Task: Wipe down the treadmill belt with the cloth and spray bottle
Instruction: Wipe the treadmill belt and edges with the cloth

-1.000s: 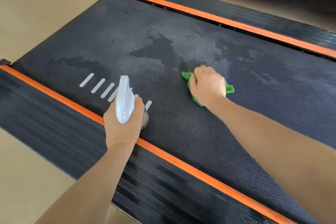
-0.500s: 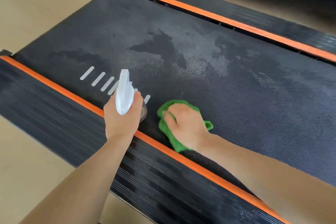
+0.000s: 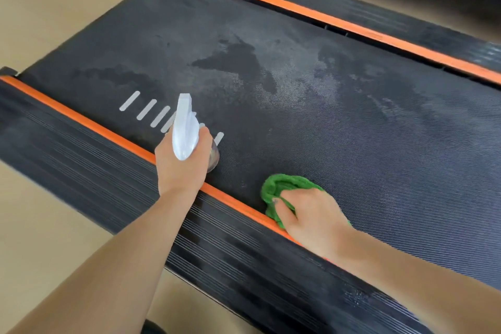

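Head view of the wiping step. The right hand (image 3: 311,214) presses a crumpled green microfibre cloth (image 3: 284,187) flat against the black textured treadmill belt (image 3: 366,144), fingers closed over the cloth, at the belt's near edge where it touches the near orange side strip (image 3: 89,125). The cloth shows ahead of the fingers and just to their left; the rest lies under the palm. The left hand (image 3: 181,168) is clenched around a white, translucent plastic spray bottle (image 3: 185,130), held upright just to the left of the cloth hand and apart from it, nozzle pointing away from the person over a row of pale slanted belt markings (image 3: 143,108). Whether a finger rests on the trigger cannot be told. Beyond both hands, dark wet patches and a greyish film (image 3: 244,62) lie across the middle of the belt, reaching toward the far orange side strip (image 3: 325,19).

Judged step: wiping in progress, with much of the sprayed area not yet dry. The next move probably calls for sweeping the cloth away from the near edge, across the damp patches ahead of the hand, keeping even downward pressure; the bottle need only stay clear of the stroke.
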{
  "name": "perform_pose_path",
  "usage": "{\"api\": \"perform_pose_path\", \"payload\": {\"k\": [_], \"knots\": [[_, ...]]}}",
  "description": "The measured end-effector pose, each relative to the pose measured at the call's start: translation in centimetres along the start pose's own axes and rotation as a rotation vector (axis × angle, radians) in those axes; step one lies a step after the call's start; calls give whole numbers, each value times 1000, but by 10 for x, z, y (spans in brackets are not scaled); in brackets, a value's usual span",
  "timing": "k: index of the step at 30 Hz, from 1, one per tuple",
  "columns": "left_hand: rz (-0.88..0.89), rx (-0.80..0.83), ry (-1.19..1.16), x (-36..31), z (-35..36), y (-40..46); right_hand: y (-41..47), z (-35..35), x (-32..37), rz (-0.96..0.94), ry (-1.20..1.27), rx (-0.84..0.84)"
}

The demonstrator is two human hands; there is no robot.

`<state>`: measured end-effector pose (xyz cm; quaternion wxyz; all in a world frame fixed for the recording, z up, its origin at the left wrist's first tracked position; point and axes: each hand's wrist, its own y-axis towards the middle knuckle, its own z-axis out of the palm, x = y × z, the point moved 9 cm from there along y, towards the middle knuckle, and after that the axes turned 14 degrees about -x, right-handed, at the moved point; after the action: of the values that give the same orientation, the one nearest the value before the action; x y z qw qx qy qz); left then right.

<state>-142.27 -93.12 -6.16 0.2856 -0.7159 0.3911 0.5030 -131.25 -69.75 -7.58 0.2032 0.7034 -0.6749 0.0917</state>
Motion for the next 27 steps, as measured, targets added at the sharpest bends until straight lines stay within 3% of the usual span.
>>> {"api": "perform_pose_path", "payload": {"k": [3,7,9,11,17,21,27], "knots": [[-4,2,4,1,1,1,-44,-30,-47,57,-74,14],[-6,-9,-1,3,1,0,-50,-31,-60,206,-101,41],[-13,-10,3,2,2,0,-36,-29,-46,276,-77,-1],[-17,-14,11,3,2,0,-10,-21,-16,223,-64,-58],[-27,-18,12,3,3,1,68,36,72,207,141,-50],[-30,-1,12,5,2,2,39,22,41,127,89,31],[9,7,12,2,3,1,-31,-11,-34,144,-29,-3]]}}
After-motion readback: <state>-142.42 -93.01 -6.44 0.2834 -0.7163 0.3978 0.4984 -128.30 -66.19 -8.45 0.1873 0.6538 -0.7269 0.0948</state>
